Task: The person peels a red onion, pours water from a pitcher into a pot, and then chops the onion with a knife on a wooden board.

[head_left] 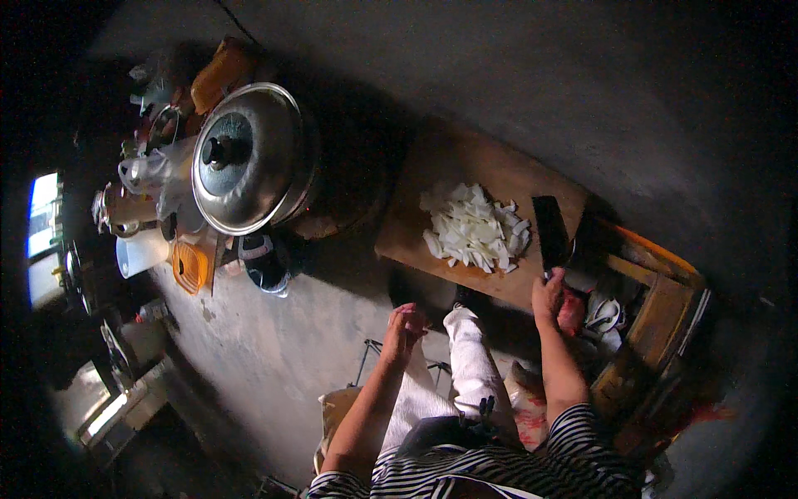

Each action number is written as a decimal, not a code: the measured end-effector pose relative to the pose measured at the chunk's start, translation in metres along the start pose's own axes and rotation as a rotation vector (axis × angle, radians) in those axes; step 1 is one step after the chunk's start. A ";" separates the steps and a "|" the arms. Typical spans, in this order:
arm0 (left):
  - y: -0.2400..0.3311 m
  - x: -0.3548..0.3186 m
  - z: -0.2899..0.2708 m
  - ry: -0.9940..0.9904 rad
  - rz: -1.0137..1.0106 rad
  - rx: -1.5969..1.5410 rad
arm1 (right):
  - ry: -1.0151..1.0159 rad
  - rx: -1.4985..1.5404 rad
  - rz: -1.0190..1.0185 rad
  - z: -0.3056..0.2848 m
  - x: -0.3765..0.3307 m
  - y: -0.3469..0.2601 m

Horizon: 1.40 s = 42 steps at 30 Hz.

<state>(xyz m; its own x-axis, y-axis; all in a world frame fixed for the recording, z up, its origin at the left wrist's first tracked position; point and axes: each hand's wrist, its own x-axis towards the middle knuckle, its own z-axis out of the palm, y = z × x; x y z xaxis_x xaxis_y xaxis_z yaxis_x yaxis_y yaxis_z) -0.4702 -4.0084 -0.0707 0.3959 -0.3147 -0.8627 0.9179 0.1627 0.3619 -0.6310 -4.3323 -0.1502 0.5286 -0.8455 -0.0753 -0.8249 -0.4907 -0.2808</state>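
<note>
My right hand is closed round the handle of a cleaver, whose broad dark blade lies over the right part of a wooden cutting board. Left of the blade, a heap of white sliced vegetable pieces rests on the board; their exact kind I cannot make out. My left hand hangs short of the board's near edge, above my lap, with its fingers curled together. Whether anything small is between those fingers is hidden.
A large pot with a domed metal lid stands left of the board. Beyond it are plastic bags, an orange basket and a pale container. A wooden frame stands at the right, beside a red bundle.
</note>
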 end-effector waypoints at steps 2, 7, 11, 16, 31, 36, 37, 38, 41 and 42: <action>-0.009 0.012 0.001 -0.030 0.045 -0.085 | -0.005 0.129 0.096 -0.018 -0.003 -0.010; -0.013 0.026 0.008 -0.003 0.073 -0.104 | -0.127 0.302 0.036 -0.033 -0.025 -0.035; -0.001 0.036 0.025 0.039 0.131 -0.071 | -0.494 0.457 -0.022 -0.034 -0.049 -0.103; 0.009 0.053 0.030 0.047 0.122 -0.014 | -0.431 0.481 -0.255 0.010 -0.056 -0.156; 0.008 0.102 0.074 0.025 0.244 0.010 | -0.414 0.252 -0.185 -0.014 0.011 -0.137; 0.004 0.107 0.076 0.086 0.233 0.021 | -0.464 0.313 -0.233 -0.023 0.004 -0.143; 0.003 0.107 0.079 0.124 0.230 0.026 | -0.474 0.331 -0.253 -0.023 0.002 -0.145; 0.003 0.106 0.082 0.139 0.236 0.036 | -0.484 0.349 -0.273 -0.023 -0.001 -0.146; -0.001 0.109 0.084 0.141 0.274 0.047 | -0.394 0.329 -0.268 -0.004 -0.013 -0.140; -0.005 0.110 0.082 0.111 0.298 0.038 | -0.363 0.297 -0.276 -0.002 -0.015 -0.139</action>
<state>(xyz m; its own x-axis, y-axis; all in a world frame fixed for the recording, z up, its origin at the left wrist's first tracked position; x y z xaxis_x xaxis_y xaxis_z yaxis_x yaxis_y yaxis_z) -0.4285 -4.1205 -0.1387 0.6443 -0.1546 -0.7489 0.7630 0.1964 0.6159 -0.5248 -4.2517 -0.1086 0.7961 -0.5410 -0.2714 -0.5814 -0.5592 -0.5910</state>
